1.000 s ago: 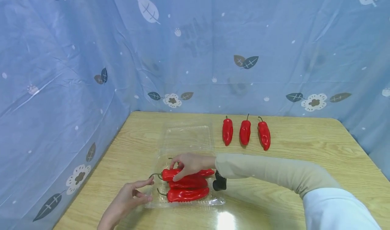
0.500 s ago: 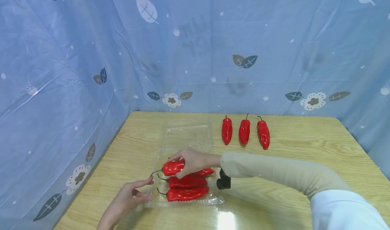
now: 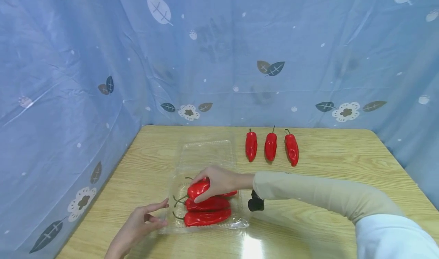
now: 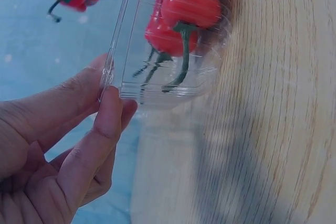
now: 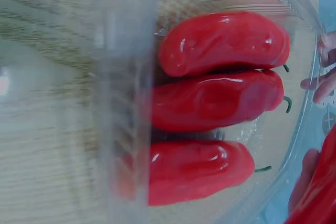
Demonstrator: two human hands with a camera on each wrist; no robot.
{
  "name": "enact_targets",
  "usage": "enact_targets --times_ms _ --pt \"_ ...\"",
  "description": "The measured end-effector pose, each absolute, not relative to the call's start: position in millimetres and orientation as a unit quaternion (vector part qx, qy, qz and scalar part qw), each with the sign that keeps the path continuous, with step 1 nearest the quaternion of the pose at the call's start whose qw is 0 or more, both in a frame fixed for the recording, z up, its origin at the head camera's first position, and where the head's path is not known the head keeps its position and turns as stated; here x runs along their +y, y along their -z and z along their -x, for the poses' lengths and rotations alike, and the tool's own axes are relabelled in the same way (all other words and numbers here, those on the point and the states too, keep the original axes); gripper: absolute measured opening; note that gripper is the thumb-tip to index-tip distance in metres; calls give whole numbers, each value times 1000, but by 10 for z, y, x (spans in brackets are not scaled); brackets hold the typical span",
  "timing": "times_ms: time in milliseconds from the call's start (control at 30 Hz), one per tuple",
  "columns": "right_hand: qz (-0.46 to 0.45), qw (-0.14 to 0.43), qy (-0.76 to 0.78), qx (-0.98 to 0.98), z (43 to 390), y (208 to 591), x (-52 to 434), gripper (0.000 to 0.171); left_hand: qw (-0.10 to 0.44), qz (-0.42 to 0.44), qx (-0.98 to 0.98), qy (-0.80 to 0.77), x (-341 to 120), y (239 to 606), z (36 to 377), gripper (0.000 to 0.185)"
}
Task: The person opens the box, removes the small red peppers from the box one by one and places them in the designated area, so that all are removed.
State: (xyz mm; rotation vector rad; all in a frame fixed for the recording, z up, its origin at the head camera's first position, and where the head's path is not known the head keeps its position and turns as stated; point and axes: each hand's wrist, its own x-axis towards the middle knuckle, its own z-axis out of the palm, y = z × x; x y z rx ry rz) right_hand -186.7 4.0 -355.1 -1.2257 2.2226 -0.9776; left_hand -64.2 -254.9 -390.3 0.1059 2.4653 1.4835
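Observation:
A clear plastic clamshell box (image 3: 241, 224) lies on the table with its lid (image 3: 207, 153) folded back. My left hand (image 3: 136, 223) pinches the box's left rim between thumb and fingers, as the left wrist view shows. Over the box, my right hand (image 3: 218, 181) holds a red pepper (image 3: 197, 189) from above, its stem pointing left. Side by side in the box lie a front pepper (image 3: 207, 218), a middle pepper (image 3: 209, 204) and a rear pepper (image 5: 199, 169); in the head view my right hand and its pepper mostly hide the rear one.
Three more red peppers, the left (image 3: 251, 146), the centre (image 3: 270, 147) and the right one (image 3: 292, 149), lie in a row at the back of the wooden table (image 3: 329, 156). A patterned blue cloth (image 3: 219, 53) hangs behind and at the sides.
My right hand has moved slightly back and to the right with its pepper, uncovering the middle pepper and its stem. My left hand stays at the box's rim. The head view shifts a little.

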Motion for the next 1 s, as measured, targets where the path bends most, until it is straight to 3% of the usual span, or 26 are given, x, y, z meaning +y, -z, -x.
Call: enact_targets --times_ms 400,800,1000 --pt "555 182 295 756 1862 3427 251 44 130 -44 848 -512 -2568 3911 634 64" --pt "512 173 334 772 1854 3386 755 44 146 -40 839 -523 -2593 3918 654 66" --pt "460 139 402 779 1852 3454 1090 47 145 -42 845 -513 -2596 3938 666 66"
